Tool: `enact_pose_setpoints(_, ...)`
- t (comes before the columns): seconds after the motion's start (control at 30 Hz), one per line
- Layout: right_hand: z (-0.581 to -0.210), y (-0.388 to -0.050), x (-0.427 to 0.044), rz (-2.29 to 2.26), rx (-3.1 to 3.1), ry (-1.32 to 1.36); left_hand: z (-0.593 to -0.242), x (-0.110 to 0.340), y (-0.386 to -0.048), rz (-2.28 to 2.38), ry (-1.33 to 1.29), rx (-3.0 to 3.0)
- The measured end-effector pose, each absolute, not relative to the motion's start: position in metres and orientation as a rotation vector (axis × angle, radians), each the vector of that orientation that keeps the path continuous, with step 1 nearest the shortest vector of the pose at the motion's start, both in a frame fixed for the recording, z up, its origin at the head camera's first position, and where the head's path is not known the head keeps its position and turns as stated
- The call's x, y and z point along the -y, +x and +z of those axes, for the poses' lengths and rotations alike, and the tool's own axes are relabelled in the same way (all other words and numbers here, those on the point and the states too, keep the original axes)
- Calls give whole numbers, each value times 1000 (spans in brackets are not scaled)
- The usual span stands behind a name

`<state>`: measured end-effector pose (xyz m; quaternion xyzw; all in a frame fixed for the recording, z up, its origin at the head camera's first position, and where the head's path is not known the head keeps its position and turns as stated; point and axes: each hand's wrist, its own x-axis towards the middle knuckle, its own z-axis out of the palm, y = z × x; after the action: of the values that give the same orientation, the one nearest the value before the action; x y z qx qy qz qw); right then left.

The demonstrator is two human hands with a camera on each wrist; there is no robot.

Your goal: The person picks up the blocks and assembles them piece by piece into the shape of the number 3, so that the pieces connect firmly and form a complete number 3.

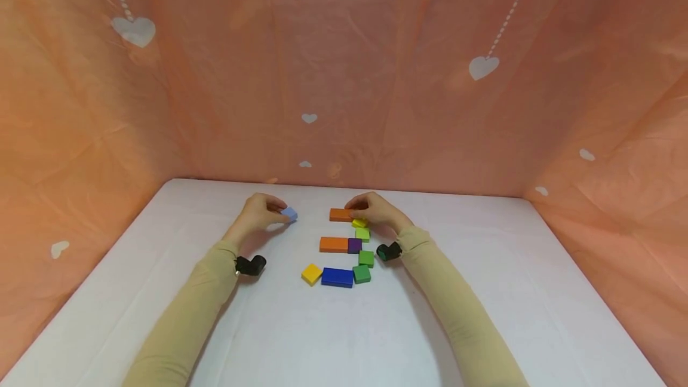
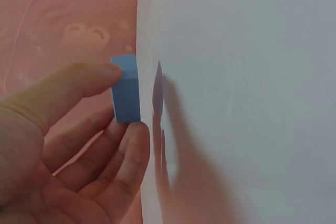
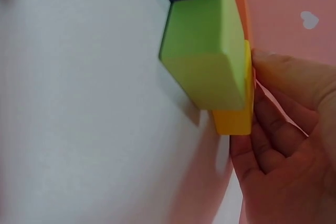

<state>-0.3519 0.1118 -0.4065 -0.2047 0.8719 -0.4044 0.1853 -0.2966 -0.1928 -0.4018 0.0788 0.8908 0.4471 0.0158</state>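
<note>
My left hand (image 1: 261, 212) pinches a light blue block (image 1: 289, 214) between thumb and fingertips. In the left wrist view that blue block (image 2: 126, 90) is held just off the white surface, with a shadow beside it. My right hand (image 1: 374, 211) grips the right end of the far orange block (image 1: 340, 215), covering that end. Just below its thumb sits a yellow block (image 1: 359, 223), followed by a light green block (image 1: 362, 235). In the right wrist view, the thumb lies close against the yellow block (image 3: 233, 121), behind the light green block (image 3: 207, 56).
Nearer on the white table (image 1: 258, 339) lie another orange block (image 1: 334, 245), a purple block (image 1: 355, 246), a green block (image 1: 366, 258), a darker green block (image 1: 362, 274), a dark blue block (image 1: 337, 278) and a turned yellow-orange block (image 1: 312, 275). An orange curtain (image 1: 333, 76) surrounds the table.
</note>
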Motion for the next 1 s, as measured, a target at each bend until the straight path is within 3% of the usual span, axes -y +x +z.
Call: enact_pose_setpoints(1.0,-407,-352,-113,-1148,-2459,-566,-403,147,-310,1313,394,-2713)
